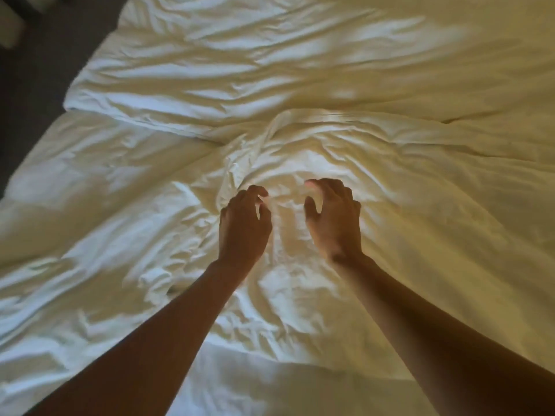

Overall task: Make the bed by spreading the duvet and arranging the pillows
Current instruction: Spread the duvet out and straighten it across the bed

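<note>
L hand (244,226), centre of frame: fingers curled, thumb & forefinger pinching a small ridge of white cloth. R hand (333,219) is just beside it on the right, not touching it. Its fingers are bent claw-like w/ the thumb held apart and nothing btw them; can't tell if the fingertips touch the cloth. Both forearms are bare and come in from the lower corners, L one in shadow, R one lit warm.

Under both hands lies the duvet (420,205), white, v. creased, filling nearly the whole frame. Creases bunch & radiate from the spot btw the hands. Just above the hands a puffed fold rises at mid-frame. From there a thick rolled edge (135,115) runs out to the left side of the frame, w/ another layer of duvet lying beyond it across the top. Lower centre has a smoother flat white patch; sheet or duvet, can't tell. Light is yellowish on the right, bluish-white on the left.

Upper left corner: dark floor (39,70) past the duvet's edge, w/ a pale blurred object (10,25) at the very edge of frame, unclear what.
</note>
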Demonstrator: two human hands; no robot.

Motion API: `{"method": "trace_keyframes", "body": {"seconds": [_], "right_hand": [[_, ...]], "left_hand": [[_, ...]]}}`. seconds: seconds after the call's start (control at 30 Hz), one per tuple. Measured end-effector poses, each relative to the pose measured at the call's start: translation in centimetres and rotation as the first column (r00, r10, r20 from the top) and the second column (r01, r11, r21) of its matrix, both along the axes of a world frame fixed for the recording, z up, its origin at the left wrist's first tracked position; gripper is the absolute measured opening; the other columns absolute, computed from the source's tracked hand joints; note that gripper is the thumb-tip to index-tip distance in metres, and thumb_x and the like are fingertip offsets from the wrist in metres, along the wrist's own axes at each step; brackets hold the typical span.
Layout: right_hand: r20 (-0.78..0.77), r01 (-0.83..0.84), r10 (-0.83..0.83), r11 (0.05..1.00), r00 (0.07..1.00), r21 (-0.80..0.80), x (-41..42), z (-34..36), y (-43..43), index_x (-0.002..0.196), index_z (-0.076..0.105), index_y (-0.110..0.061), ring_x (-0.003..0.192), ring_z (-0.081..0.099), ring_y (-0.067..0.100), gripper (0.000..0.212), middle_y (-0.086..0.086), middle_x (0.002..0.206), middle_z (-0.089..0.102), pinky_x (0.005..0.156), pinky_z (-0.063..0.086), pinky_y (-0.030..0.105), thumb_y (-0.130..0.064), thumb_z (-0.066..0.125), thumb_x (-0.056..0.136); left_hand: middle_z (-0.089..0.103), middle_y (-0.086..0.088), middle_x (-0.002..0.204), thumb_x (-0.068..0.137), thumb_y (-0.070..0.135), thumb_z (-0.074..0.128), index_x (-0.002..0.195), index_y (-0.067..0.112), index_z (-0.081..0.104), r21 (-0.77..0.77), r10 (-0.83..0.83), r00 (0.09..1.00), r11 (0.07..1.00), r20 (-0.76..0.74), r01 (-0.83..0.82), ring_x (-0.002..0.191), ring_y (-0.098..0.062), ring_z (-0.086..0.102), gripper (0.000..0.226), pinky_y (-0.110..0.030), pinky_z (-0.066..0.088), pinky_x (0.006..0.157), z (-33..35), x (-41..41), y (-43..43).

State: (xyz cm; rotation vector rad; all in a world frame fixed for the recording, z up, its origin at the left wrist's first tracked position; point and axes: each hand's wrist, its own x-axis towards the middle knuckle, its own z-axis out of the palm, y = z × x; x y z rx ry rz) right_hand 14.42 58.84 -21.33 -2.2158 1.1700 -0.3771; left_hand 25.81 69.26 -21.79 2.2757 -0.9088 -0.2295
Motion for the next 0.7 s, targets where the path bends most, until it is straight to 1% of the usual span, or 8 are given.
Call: {"method": "trace_keyframes", "body": {"seconds": [0.07, 0.2, 0.33, 0.4, 0.5, 0.6, 0.67, 0.7], "right_hand": [[-0.014, -0.036, 0.038, 0.996, 0.999, 0.076, 0.4, 0.9, 2.7, 0.127, 0.061, -0.027, 0.121, 0.049, 0.021, 0.033, -0.004, 0.129, 0.058, 0.101, 0.034, 0.038, -0.021, 0.053, 0.096], [0.014, -0.082, 0.082, 0.969, 0.997, 0.233, 1.1, 0.8, 8.0, 0.118, 0.064, -0.023, 0.109, 0.060, 0.021, 0.026, 0.000, 0.115, 0.067, 0.099, 0.045, 0.043, -0.019, 0.052, 0.095], [-0.019, -0.130, 0.155, 0.888, 0.988, 0.440, 2.8, 0.8, 13.3, 0.112, 0.067, -0.022, 0.100, 0.065, 0.015, 0.023, -0.002, 0.106, 0.070, 0.091, 0.051, 0.034, -0.019, 0.052, 0.095], [-0.047, -0.120, 0.168, 0.848, 0.985, 0.516, 4.4, 0.7, 15.6, 0.111, 0.068, -0.021, 0.099, 0.065, 0.014, 0.024, -0.002, 0.106, 0.070, 0.086, 0.051, 0.029, -0.017, 0.052, 0.094], [-0.041, -0.026, 0.065, 0.785, 0.997, 0.618, 7.0, 0.4, 18.1, 0.113, 0.066, -0.021, 0.095, 0.065, 0.014, 0.026, -0.004, 0.104, 0.068, 0.079, 0.051, 0.027, -0.015, 0.053, 0.092], [-0.068, 0.106, -0.081, 0.711, 0.994, 0.695, 9.6, -0.4, 20.1, 0.113, 0.063, -0.021, 0.096, 0.068, 0.019, 0.023, -0.002, 0.105, 0.069, 0.088, 0.056, 0.039, -0.023, 0.059, 0.090], [-0.125, 0.175, -0.123, 0.667, 0.984, 0.724, 11.5, -1.0, 21.3, 0.114, 0.061, -0.017, 0.093, 0.070, 0.022, 0.030, 0.003, 0.104, 0.071, 0.086, 0.057, 0.042, -0.034, 0.060, 0.089], [-0.141, 0.213, -0.163, 0.631, 0.977, 0.746, 12.1, -1.3, 21.6, 0.112, 0.059, -0.015, 0.085, 0.070, 0.021, 0.031, 0.004, 0.098, 0.071, 0.079, 0.058, 0.039, -0.036, 0.061, 0.090]], "left_hand": [[0.070, -0.002, 0.098, 0.091, 0.008, 0.054, 0.104, 0.017, 0.066, 0.044, 0.071, 0.997, 0.997, -0.012, -0.070, 0.090, -0.024, 0.066, 0.020, -0.045, 0.052, 0.083, 1.3, -0.4, 3.4], [0.070, 0.000, 0.097, 0.092, 0.009, 0.053, 0.104, 0.019, 0.065, 0.130, 0.165, 0.985, 0.979, -0.053, -0.157, 0.088, -0.023, 0.066, 0.019, -0.042, 0.052, 0.081, 2.5, -0.4, 9.0], [0.067, 0.000, 0.095, 0.090, 0.009, 0.055, 0.103, 0.020, 0.065, 0.243, 0.222, 0.974, 0.948, -0.047, -0.205, 0.086, -0.024, 0.064, 0.020, -0.039, 0.050, 0.079, 2.7, 0.8, 14.0], [0.064, -0.003, 0.095, 0.085, 0.009, 0.063, 0.101, 0.017, 0.064, 0.299, 0.196, 0.980, 0.934, 0.028, -0.195, 0.089, -0.027, 0.061, 0.018, -0.041, 0.048, 0.081, 2.0, 1.6, 16.5], [0.059, -0.004, 0.100, 0.078, 0.022, 0.077, 0.109, 0.016, 0.059, 0.456, 0.098, 0.984, 0.876, 0.146, -0.155, 0.093, -0.028, 0.057, 0.036, -0.042, 0.046, 0.078, 0.6, 2.9, 19.3], [0.058, -0.001, 0.113, 0.085, 0.038, 0.070, 0.128, 0.018, 0.050, 0.576, 0.003, 0.994, 0.815, 0.106, -0.064, 0.103, -0.024, 0.059, 0.051, -0.038, 0.048, 0.086, -0.5, 4.4, 21.2], [0.063, 0.000, 0.114, 0.088, 0.027, 0.066, 0.126, 0.018, 0.054, 0.563, -0.052, 0.997, 0.826, 0.058, 0.010, 0.102, -0.023, 0.064, 0.040, -0.037, 0.050, 0.085, -0.6, 5.9, 22.0], [0.066, 0.001, 0.107, 0.086, 0.018, 0.068, 0.119, 0.018, 0.059, 0.537, -0.058, 0.997, 0.843, 0.048, 0.024, 0.095, -0.023, 0.067, 0.034, -0.037, 0.051, 0.079, -0.4, 6.4, 22.0]]}}
